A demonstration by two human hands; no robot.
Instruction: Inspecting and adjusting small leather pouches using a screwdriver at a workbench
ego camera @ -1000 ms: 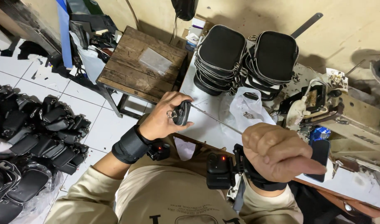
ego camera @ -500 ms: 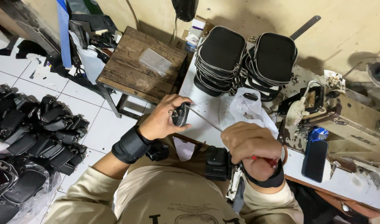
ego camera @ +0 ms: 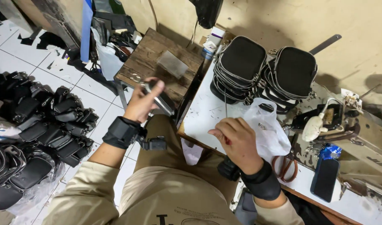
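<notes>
Strap piece [ego camera: 157,96], dark with metal end, gripped in left hand [ego camera: 142,104]; right hand [ego camera: 237,139] loosely curled at plastic bag [ego camera: 268,129]. Finished pouches [ego camera: 266,71] stacked on desk [ego camera: 203,114]; more heaped on floor [ego camera: 45,75].

Left arm stretches forward and out to the side, beige sleeve pushed back from a black wrist band, and the left hand [ego camera: 142,102] is raised with the back toward the camera, fingers curled and thumb pressed over a small dark strap piece [ego camera: 156,96] it grips. Right arm bends in closer to the body, a black band on that wrist too. The right hand [ego camera: 237,141] sits lower, knuckles up, fingers bent and drawn together toward the thumb; whether they pinch anything is hidden. The two hands are well apart.
</notes>
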